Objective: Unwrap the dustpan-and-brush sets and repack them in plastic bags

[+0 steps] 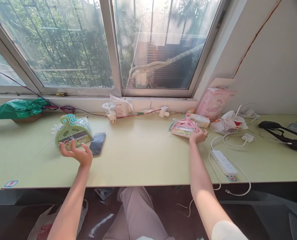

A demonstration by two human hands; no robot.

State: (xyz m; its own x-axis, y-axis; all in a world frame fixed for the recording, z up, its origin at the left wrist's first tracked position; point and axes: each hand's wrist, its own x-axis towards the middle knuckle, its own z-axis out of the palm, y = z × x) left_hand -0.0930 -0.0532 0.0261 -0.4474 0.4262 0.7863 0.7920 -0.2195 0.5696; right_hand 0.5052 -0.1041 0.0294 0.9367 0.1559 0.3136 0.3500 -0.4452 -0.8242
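A stack of small dustpan-and-brush sets [69, 131] in clear wrapping stands on the left of the table, green in front with blue-green ones behind. My left hand [77, 152] is open at its lower front, palm up and fingers spread, with the fingertips at or close to the packs. On the right is a pink dustpan-and-brush set [185, 126] in clear wrapping, with others behind it. My right hand [199, 135] is closed around its right lower edge; some fingers are hidden. A dark phone [97, 145], partly blurred out, lies beside my left hand.
Along the window side are a green plastic bag [18, 109], a drink cup [111, 115], thin cables and a pink box [215, 103]. Right of my right arm lie a white power strip [224, 162] with loose cords, a white bag [228, 123] and a black strapped device [283, 133].
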